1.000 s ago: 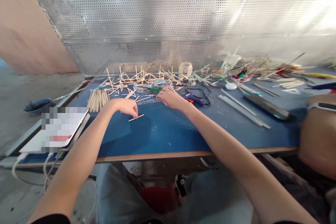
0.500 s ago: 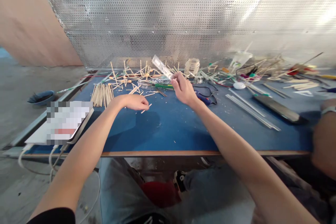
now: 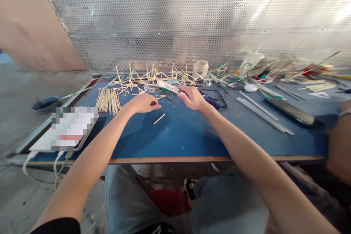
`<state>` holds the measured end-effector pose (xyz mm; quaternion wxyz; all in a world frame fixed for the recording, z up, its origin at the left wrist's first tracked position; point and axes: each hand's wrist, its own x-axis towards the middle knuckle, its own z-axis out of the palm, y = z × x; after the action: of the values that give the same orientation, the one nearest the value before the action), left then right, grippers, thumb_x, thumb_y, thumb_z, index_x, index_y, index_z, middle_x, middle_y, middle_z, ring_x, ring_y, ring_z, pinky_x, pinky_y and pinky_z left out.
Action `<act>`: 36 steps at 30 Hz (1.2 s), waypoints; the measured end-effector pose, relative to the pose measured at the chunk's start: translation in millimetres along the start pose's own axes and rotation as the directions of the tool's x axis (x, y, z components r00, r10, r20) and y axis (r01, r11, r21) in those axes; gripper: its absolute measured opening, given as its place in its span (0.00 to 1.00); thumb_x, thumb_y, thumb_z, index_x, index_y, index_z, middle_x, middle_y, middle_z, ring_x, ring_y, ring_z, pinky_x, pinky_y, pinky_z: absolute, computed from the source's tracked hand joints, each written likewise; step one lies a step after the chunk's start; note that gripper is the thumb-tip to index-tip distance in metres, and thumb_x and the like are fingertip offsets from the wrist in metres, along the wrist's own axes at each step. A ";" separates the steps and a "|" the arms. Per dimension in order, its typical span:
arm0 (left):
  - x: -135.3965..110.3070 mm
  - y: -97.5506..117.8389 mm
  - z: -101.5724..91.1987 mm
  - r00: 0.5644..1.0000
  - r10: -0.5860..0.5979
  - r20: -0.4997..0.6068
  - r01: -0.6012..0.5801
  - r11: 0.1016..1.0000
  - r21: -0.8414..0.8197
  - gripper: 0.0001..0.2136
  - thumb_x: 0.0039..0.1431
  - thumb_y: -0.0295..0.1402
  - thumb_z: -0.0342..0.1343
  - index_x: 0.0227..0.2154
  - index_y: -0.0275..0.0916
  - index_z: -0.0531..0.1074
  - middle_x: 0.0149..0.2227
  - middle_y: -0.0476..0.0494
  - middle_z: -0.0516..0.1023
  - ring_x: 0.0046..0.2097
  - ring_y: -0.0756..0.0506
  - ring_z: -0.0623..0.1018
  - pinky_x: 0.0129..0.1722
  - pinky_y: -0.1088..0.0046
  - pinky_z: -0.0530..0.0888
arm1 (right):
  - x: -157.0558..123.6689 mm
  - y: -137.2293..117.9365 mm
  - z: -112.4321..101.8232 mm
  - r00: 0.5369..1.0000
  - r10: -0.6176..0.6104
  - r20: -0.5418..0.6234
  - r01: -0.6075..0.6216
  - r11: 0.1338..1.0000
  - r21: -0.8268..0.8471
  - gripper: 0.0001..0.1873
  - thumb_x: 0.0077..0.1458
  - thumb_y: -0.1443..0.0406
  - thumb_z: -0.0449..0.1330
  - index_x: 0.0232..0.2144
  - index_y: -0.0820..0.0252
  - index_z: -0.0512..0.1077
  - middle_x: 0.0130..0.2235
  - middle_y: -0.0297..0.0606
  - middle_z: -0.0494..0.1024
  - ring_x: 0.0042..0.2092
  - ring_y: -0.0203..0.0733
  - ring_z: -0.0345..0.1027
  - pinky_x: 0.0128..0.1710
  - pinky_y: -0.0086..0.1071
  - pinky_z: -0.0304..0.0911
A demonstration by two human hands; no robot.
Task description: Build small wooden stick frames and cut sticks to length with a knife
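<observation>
My right hand [image 3: 191, 97] is closed on one end of a flat clear plastic strip [image 3: 166, 85] with white markings, much like a short ruler. The strip points left above the clutter. My left hand [image 3: 143, 103] hovers over the table with its fingers curled together; anything inside them is hidden. Just below its fingertips, a short wooden stick [image 3: 159, 119] lies by itself on the blue table top [image 3: 175, 137]. To the left of that hand is a row of loose wooden sticks [image 3: 108, 100]. Behind the hands stand small frames of joined sticks [image 3: 148, 75].
A blue glue gun [image 3: 212, 102] with a dark cord lies right of my right hand. Farther right are clear rods [image 3: 264, 115] and a dark flat case [image 3: 290, 111]. A white device with cables [image 3: 41, 142] sits at left. Another person's arm [image 3: 341, 142] is at the right edge.
The clear strip has tipped from steeply raised to nearly level, and my right hand has lowered slightly. My left hand has moved a little right and up; a stick now lies apart from it.
</observation>
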<state>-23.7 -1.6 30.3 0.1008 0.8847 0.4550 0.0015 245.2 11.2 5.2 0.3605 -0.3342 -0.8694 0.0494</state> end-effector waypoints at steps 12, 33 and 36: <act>12.1 -1.7 22.3 0.918 -0.351 -0.182 0.379 0.914 0.145 0.21 0.66 0.44 0.52 0.56 0.38 0.74 0.57 0.29 0.77 0.57 0.30 0.77 0.52 0.52 0.75 | 0.5 1.6 5.3 1.000 0.023 0.017 -0.023 1.000 0.018 0.31 0.65 0.38 0.43 0.32 0.57 0.66 0.27 0.33 0.67 0.28 0.39 0.57 0.32 0.34 0.50; 0.9 -5.8 -2.4 0.975 -0.095 0.200 0.133 0.974 -0.182 0.14 0.52 0.44 0.57 0.27 0.41 0.82 0.29 0.47 0.82 0.29 0.49 0.74 0.28 0.72 0.66 | 0.6 -7.6 2.8 0.991 -0.021 0.130 0.011 0.996 0.084 0.31 0.57 0.36 0.56 0.34 0.57 0.67 0.26 0.28 0.63 0.27 0.35 0.53 0.30 0.32 0.48; -0.1 -3.2 -1.9 0.963 0.012 0.268 0.076 0.947 -0.313 0.12 0.51 0.42 0.59 0.26 0.40 0.82 0.28 0.48 0.81 0.27 0.50 0.71 0.28 0.73 0.64 | 0.7 -8.8 4.6 0.990 -0.015 0.142 0.003 0.997 0.083 0.29 0.58 0.38 0.58 0.33 0.57 0.67 0.26 0.28 0.64 0.28 0.35 0.53 0.30 0.32 0.49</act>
<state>-26.5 0.5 31.5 0.3033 0.8411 0.4454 -0.0454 236.9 5.6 5.1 0.3111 -0.3108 -0.8917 0.1076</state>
